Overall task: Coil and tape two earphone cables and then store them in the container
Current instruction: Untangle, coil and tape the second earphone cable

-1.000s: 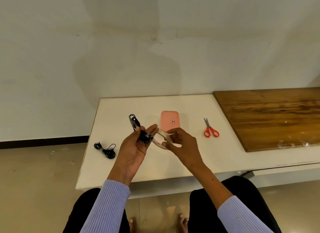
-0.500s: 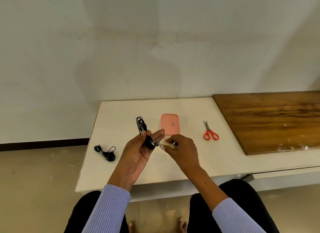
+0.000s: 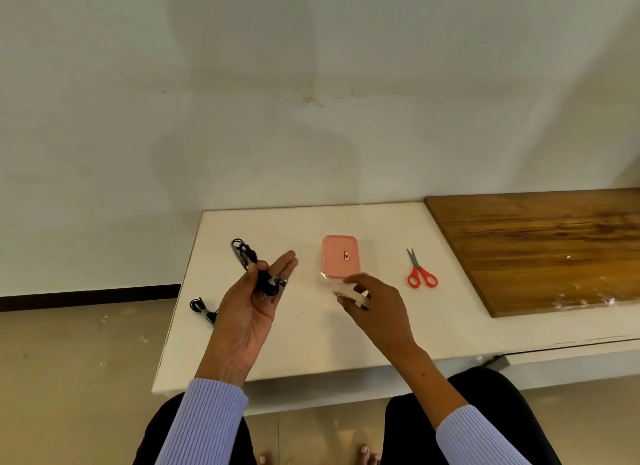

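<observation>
Far left on the white table (image 3: 311,343), a small black coiled earphone cable (image 3: 202,310) lies near the edge. Next, the left hand (image 3: 249,312) is raised palm up, thumb pinning a second black earphone bundle (image 3: 258,274) against the palm, fingers stretched out, loops sticking up behind. Moving right, the right hand (image 3: 375,307) hovers low over the table, its grip curled round a roll of clear tape (image 3: 349,293), just in front of the pink lidded rectangular container (image 3: 341,260). Right of that, red-handled scissors (image 3: 419,270) lie flat, and a brown wooden board (image 3: 540,250) lies beyond them.
</observation>
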